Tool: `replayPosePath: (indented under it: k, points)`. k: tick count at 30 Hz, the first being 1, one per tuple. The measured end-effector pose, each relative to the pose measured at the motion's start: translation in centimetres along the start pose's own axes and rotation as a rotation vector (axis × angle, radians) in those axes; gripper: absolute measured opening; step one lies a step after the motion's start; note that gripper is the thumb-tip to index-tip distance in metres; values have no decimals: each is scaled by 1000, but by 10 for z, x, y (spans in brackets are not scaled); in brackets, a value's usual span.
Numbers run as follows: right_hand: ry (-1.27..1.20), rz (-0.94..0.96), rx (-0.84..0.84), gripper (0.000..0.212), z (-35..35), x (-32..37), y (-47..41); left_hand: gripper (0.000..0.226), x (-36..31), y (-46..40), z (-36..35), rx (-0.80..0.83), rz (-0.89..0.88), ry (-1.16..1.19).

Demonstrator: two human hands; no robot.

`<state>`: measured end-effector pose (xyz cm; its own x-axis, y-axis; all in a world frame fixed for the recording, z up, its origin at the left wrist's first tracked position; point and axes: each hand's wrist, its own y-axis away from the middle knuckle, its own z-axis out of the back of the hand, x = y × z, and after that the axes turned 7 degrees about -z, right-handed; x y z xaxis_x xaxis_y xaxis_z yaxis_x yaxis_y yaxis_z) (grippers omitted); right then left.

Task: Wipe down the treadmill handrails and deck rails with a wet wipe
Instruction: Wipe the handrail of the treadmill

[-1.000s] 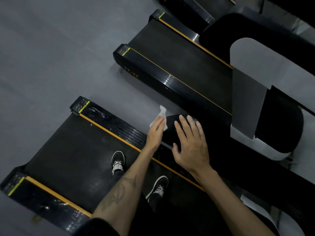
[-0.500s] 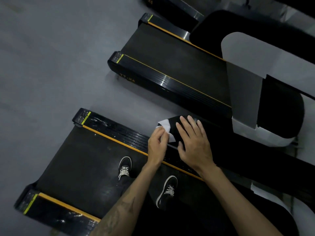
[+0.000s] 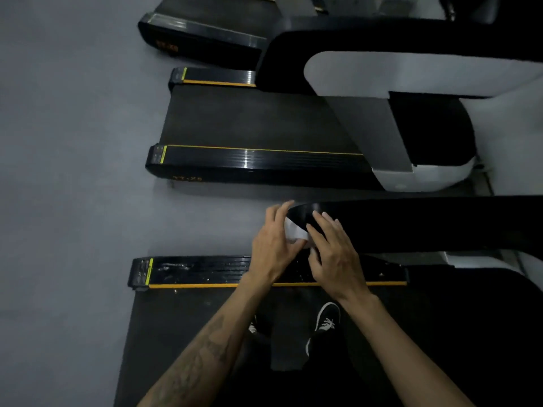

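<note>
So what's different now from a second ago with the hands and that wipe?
The left hand has brought the wet wipe from beside the handrail onto its rounded end, and the right hand, earlier resting flat on the rail, now touches the wipe too. The view swung round as well. The person still stands on the same treadmill belt.

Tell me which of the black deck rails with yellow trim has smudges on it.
The black deck rail nearest the hands, beside the belt the person stands on; pale smears mark its gloss. The next treadmill's rail looks clean.
</note>
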<state>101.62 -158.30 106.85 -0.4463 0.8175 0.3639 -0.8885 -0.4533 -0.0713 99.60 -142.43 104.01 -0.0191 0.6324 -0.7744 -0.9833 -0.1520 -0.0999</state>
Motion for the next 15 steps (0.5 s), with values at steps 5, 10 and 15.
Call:
replayPosePath:
  k: [5,10,15]
  points:
    - [1,-152,-100,53,5,7,20,19,-4,-12,17,45,-231,-177]
    - [-54,-254,-165,48,6,5,36,15,-15,-18,23,125,-253,-230]
    - [-123,-298,-256,43,1,2,48,20,-28,-22,18,208,-250,-236]
